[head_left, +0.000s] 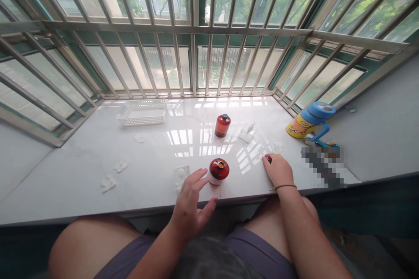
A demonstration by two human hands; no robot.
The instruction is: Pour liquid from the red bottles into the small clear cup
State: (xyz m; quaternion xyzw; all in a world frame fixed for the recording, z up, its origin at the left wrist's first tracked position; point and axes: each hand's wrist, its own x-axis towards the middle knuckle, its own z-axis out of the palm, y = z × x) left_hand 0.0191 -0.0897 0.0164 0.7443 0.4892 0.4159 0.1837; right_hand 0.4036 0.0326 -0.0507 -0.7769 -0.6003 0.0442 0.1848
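An amber-red glass bottle (pixel 218 171) stands upright near the front edge of the white sill, its mouth uncovered and a pale label on its side. Beside it, my left hand (pixel 193 202) is open, thumb and fingers apart. Its fingertips come very close to the bottle's left side; whether they touch I cannot tell. Over to the right, my right hand (pixel 279 169) rests on the sill with its fingers closed on a small black cap (pixel 269 160), mostly hidden by them. Farther back stands a second amber-red bottle (pixel 223 126) with a black cap on, holding a little dark liquid.
A white perforated basket (pixel 144 113) sits at the back left. Crumpled white tissues (pixel 121 166) lie on the left. A clear flat item (pixel 248 132) is right of the capped bottle. A blue and yellow bottle (pixel 307 120) stands far right. Metal bars (pixel 193 30) line the window.
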